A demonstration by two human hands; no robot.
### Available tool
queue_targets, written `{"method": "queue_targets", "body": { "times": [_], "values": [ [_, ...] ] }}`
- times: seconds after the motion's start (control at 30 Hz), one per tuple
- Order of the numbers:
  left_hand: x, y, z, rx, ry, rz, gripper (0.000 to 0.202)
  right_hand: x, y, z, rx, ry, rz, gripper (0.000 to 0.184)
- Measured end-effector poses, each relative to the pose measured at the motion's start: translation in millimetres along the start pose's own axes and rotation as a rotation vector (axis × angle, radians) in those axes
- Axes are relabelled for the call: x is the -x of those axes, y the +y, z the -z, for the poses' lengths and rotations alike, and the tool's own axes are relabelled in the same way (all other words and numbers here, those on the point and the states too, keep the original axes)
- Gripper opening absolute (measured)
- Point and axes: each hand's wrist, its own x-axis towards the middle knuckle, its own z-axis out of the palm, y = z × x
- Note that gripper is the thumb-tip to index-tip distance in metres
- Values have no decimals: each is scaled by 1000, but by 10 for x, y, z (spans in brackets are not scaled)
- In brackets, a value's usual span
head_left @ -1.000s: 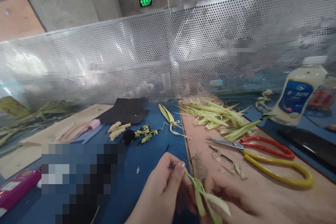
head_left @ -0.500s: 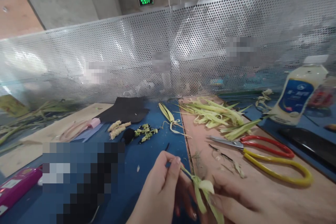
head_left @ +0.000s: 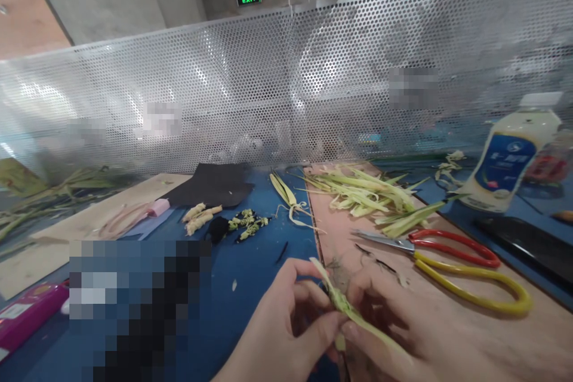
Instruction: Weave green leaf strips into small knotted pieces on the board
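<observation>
My left hand [head_left: 286, 328] and my right hand [head_left: 403, 328] meet at the bottom centre, both pinched on a thin green leaf strip [head_left: 342, 304]. The strip runs slantwise from its pale tip near the left fingers down to the right, under my right fingers. Both hands hover over the near edge of a brown board [head_left: 447, 310]. Scissors [head_left: 452, 268] with one red and one yellow handle lie on that board, to the right of and beyond my right hand.
A pile of green leaf strips [head_left: 367, 194] lies at the board's far end. Small woven pieces [head_left: 244, 225] and a black cloth [head_left: 215, 186] sit on the blue table [head_left: 250, 262]. A white bottle [head_left: 510, 158] stands right. A perforated metal screen [head_left: 286, 89] closes off the back.
My hands have come closer together and risen a little. The leaf piece, loose and folded before, is now drawn straighter between both sets of fingers.
</observation>
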Motion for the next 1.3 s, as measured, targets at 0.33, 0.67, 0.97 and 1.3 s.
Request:
{"method": "queue_targets", "body": {
  "times": [0.33, 0.67, 0.97, 1.3],
  "values": [
    [-28, -23, 78, -207, -96, -115, 13, 0, 67, 62, 308, 274, 284, 28],
    [-50, -97, 72, -47, -210, -56, 16, 52, 182, 106, 336, 233, 229, 19],
    [-67, -85, 78, 59, -200, 48, 31, 42, 325, 43, 180, 237, 172, 24],
    [-89, -95, 44, 94, -165, 68, 35, 69, -32, 148, 248, 235, 162, 28]
  ]
}}
